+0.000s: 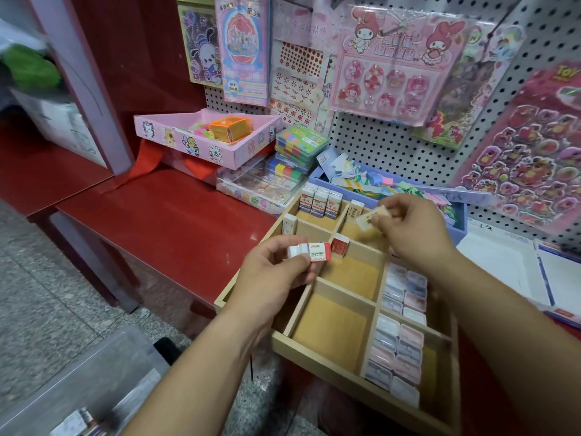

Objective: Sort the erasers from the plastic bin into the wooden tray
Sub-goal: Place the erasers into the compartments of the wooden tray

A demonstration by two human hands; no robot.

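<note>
The right hand (415, 228) is nearer: its grip pinches a cream eraser (367, 220), long axis tilted, just above a far compartment of the wooden tray (314, 357). The left hand (270, 272) has its grip clamped on red-and-white erasers (314, 250) over the tray's left edge.

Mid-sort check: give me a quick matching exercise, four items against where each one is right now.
Items:
1. 2B eraser
2. beige eraser
3. three white erasers
4. pastel cases

Places:
A. right column of the wooden tray
B. held in the left hand
C. standing in a far tray compartment
D. pinched in the right hand

Pairs: 1-B, 2-D, 3-C, 4-A
</note>
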